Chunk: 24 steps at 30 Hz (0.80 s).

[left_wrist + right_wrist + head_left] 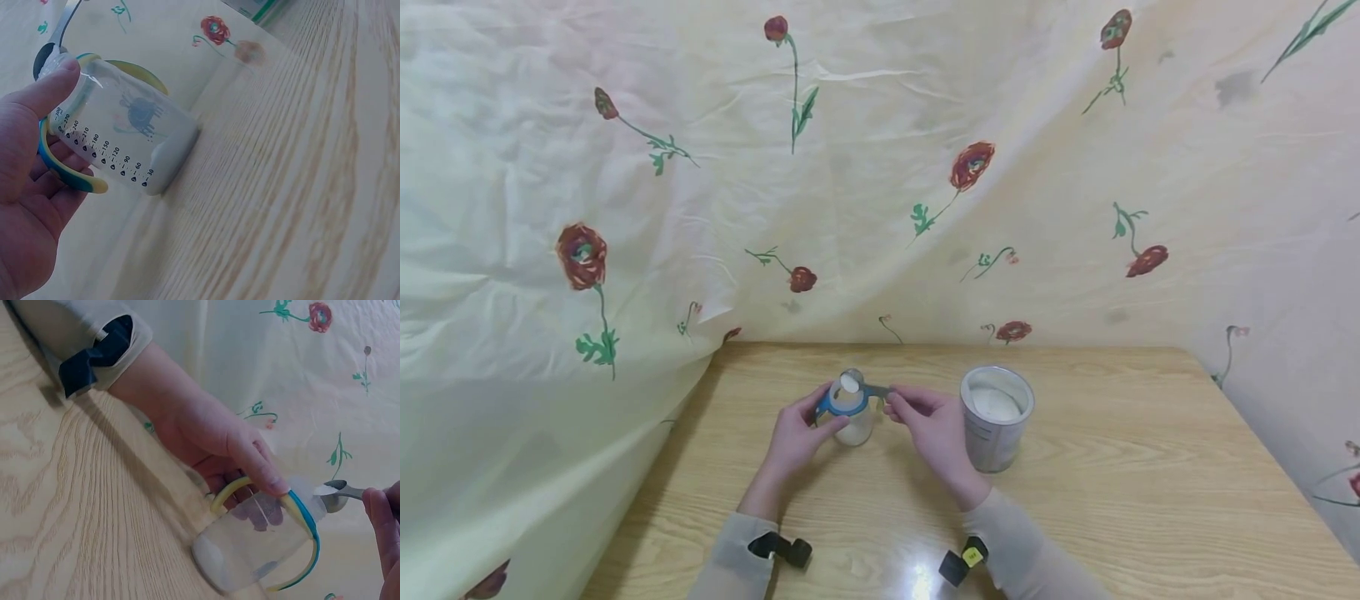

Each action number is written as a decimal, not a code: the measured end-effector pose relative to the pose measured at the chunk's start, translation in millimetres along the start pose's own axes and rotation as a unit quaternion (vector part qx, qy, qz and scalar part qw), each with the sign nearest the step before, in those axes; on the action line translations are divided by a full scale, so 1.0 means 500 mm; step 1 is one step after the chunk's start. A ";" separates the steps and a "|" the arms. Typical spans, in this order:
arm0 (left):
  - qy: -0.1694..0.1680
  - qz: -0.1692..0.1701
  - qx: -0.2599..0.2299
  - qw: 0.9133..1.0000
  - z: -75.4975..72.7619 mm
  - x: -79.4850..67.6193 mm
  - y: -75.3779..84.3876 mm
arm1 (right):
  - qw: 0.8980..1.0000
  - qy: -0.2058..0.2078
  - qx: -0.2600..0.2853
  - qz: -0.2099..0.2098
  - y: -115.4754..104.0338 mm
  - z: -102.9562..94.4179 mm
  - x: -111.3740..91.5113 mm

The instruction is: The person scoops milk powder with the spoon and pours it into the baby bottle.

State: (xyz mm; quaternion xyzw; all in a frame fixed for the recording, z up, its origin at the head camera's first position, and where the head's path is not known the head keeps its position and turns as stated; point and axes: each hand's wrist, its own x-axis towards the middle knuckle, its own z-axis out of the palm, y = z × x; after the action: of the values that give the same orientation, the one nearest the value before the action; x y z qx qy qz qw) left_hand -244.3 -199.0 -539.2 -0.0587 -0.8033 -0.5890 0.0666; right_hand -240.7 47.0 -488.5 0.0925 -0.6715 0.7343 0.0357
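Note:
A clear baby bottle with a blue-and-yellow handle ring stands on the table, white powder at its bottom. My left hand grips it at the ring, thumb in front. In the left wrist view the bottle shows black volume marks and a blue animal print. Between thumb and fingers, my right hand pinches the handle of a metal measuring spoon. White powder lies in the spoon's bowl, which is at the bottle's open mouth; whether they touch I cannot tell.
An open can of white powder stands just right of my right hand. Beneath everything is a wood-grain table. A pale cloth with red flowers hangs behind the table and along its sides.

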 end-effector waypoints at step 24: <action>-0.019 0.000 0.000 1.000 -0.002 0.000 -0.004 | 0.901 -0.031 -0.247 -0.354 0.033 -0.007 0.008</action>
State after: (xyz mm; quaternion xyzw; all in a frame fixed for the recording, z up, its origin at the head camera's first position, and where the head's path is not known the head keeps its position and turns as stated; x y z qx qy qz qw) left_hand -244.7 -200.5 -541.0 -0.0703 -0.8042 -0.5880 0.0515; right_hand -247.7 48.5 -504.4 0.3349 -0.7551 0.4806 0.2944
